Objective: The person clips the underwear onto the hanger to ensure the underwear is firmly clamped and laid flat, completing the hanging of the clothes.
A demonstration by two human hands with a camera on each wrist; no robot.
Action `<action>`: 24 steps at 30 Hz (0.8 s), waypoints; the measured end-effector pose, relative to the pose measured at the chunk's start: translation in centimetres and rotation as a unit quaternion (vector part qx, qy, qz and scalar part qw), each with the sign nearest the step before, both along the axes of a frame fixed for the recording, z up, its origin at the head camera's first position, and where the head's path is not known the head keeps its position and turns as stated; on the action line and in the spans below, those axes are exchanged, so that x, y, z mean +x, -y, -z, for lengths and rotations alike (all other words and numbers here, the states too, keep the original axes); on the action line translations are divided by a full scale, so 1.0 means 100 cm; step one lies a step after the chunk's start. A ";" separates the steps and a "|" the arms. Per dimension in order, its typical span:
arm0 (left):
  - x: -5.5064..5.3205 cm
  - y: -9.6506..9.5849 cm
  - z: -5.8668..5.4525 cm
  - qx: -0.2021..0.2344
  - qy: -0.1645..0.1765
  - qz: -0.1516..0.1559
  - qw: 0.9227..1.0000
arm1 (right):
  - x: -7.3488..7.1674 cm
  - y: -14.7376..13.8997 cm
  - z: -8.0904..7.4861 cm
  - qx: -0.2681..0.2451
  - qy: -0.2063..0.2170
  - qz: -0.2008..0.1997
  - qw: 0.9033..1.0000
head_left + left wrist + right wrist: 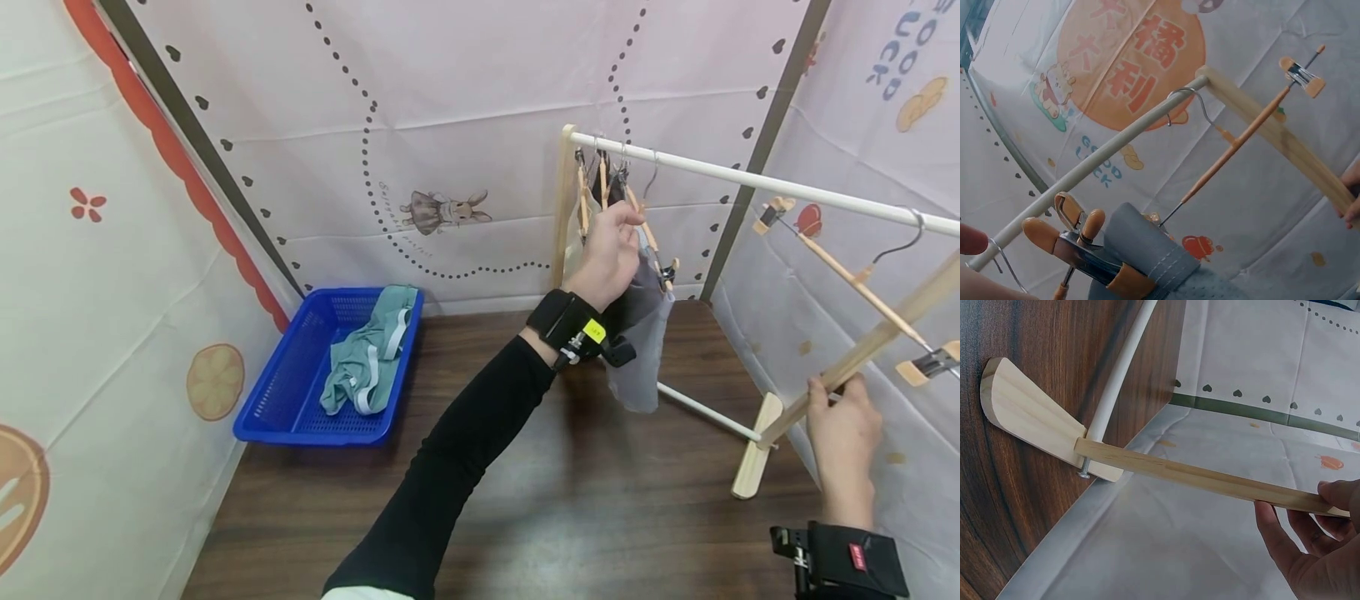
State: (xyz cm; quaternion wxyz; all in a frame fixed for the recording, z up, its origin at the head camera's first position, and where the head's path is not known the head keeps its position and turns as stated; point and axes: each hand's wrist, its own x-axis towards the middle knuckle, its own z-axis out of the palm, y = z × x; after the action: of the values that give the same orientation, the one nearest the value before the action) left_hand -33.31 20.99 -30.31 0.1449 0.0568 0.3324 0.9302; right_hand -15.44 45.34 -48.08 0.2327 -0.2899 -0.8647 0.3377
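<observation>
Head view faces down; nearer wrist views share a post [1204,478].

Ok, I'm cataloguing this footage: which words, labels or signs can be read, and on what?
"GOOD LUCK": blue lettering, wall cloth.
"大橘大利": orange circle, same cloth; first character cropped.
Script beside the rabbit: too small.
Yellow label, left wristband: too small.
Red tag, right wristband: too small.

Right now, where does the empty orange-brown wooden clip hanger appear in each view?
Head: the hanger hangs at far right, below the white tubular rail.
Left wrist: the hanger slants from near centre to upper right.
Right wrist: not in it.
Shared landmark: the pale flat wooden post, in all three.
</observation>
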 end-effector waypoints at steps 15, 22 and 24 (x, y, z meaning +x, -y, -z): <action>0.062 0.105 0.024 -0.295 -0.324 0.025 0.898 | -0.003 0.000 -0.001 0.000 0.008 0.013 1.000; 0.080 0.170 0.077 -0.453 -0.344 -0.050 0.821 | -0.002 0.002 -0.002 -0.003 0.010 0.014 1.000; 0.085 0.189 0.096 -0.495 -0.334 -0.062 0.800 | -0.002 0.003 -0.002 -0.006 0.009 0.014 1.000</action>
State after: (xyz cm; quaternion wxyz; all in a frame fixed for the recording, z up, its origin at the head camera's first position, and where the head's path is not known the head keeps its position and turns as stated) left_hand -24.79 2.06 -39.94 -0.0247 0.2636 0.7784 0.5692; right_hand -15.60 45.07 -47.92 0.2274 -0.3063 -0.8607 0.3370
